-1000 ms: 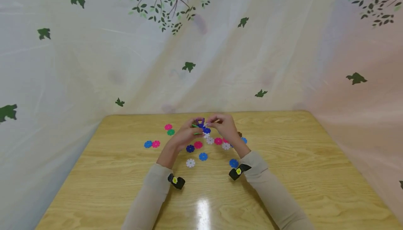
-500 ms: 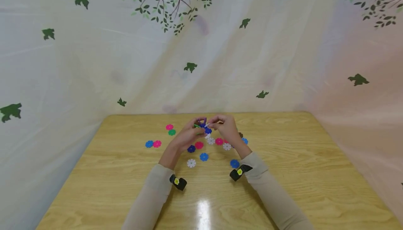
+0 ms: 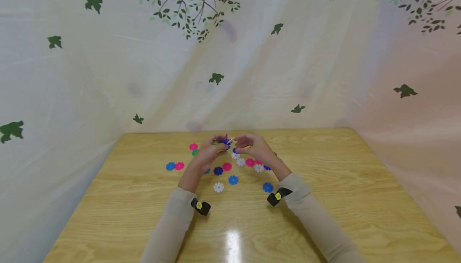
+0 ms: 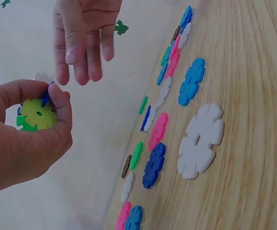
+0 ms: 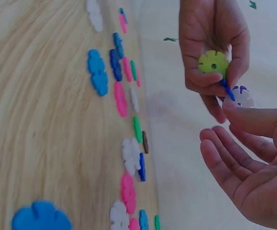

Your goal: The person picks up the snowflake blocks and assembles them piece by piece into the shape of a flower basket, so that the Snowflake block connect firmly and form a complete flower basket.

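Observation:
In the head view, my left hand (image 3: 208, 151) grips a small cluster of interlocked flower-shaped plastic discs above the far part of the table. The left wrist view shows a yellow-green disc (image 4: 39, 115) in it, with green behind and a dark blue disc (image 4: 45, 99) pinched at thumb and fingertip. A white disc (image 5: 245, 98) with purple beside it juts from the cluster in the right wrist view. My right hand (image 3: 255, 147) is beside the cluster, fingers relaxed and holding nothing; its thumb overlaps the white disc in the right wrist view. The left palm partly hides the cluster.
Loose discs in several colours lie on the wooden table (image 3: 144, 223), among them a white disc (image 3: 218, 187), a light blue disc (image 3: 267, 187) and a pink disc (image 3: 227, 167). A pale printed cloth (image 3: 252, 63) hangs behind the table's far edge.
My right hand has let go of the white disc and its fingers have spread. The white disc stays on the cluster, which has shifted slightly left with my left hand.

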{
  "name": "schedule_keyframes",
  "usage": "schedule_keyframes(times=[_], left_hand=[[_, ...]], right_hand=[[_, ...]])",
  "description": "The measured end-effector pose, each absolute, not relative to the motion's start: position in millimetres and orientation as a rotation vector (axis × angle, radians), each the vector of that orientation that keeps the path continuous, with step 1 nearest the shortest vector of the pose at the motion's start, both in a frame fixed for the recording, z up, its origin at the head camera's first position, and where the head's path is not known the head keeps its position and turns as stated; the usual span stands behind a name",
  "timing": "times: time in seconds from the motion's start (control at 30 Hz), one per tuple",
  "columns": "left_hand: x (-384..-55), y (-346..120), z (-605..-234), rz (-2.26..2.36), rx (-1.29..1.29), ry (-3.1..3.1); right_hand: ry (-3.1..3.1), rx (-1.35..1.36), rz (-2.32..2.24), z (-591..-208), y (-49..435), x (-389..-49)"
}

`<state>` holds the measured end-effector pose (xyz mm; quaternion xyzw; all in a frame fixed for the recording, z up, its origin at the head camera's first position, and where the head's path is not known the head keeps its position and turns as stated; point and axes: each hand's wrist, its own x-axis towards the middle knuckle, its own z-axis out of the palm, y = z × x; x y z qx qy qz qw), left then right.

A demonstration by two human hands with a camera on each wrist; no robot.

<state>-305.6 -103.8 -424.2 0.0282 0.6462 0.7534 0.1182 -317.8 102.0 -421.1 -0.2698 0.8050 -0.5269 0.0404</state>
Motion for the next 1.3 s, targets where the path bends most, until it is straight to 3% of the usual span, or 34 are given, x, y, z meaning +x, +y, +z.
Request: schedule_keyframes(times=[0.3, 0.83, 1.3], left_hand=[[-306.4, -106.8, -421.9, 2.336, -0.033, 1.889], [-307.2, -106.4, -421.6, 2.349, -0.023, 1.852], [-305.1, -104.1, -422.1, 2.408, -0.059, 1.741]], right_hand=[[2.421, -1.087, -1.131, -431.3, 105.9, -304.1], [2.423, -1.240, -0.796, -450.6, 95.1, -293.6], [2.284, -1.055, -0.878, -443.6, 102.8, -299.9]])
